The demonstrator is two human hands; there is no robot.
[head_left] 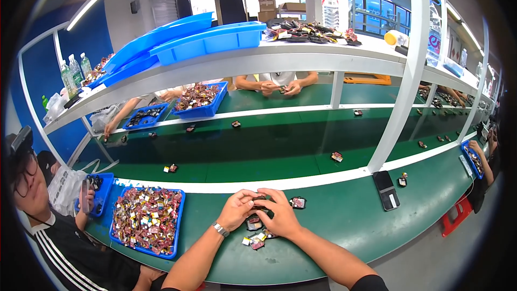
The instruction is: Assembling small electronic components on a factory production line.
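**Two hands working a small dark part at a green bench**

The left hand and right hand meet at the near edge of a green work surface, fingers pinched together on a small dark part held between them. Both forearms come up from below and angle inward, wrists low, a watch on the left wrist.

Just beneath the grip lie a few small parts, some with red and yellow. One more dark piece sits just right of the grip.

Left of the grip, a blue tray is heaped with similar pieces, so by the look of it most of the work is left. Beyond the grip, single pieces are spaced along the green belt.
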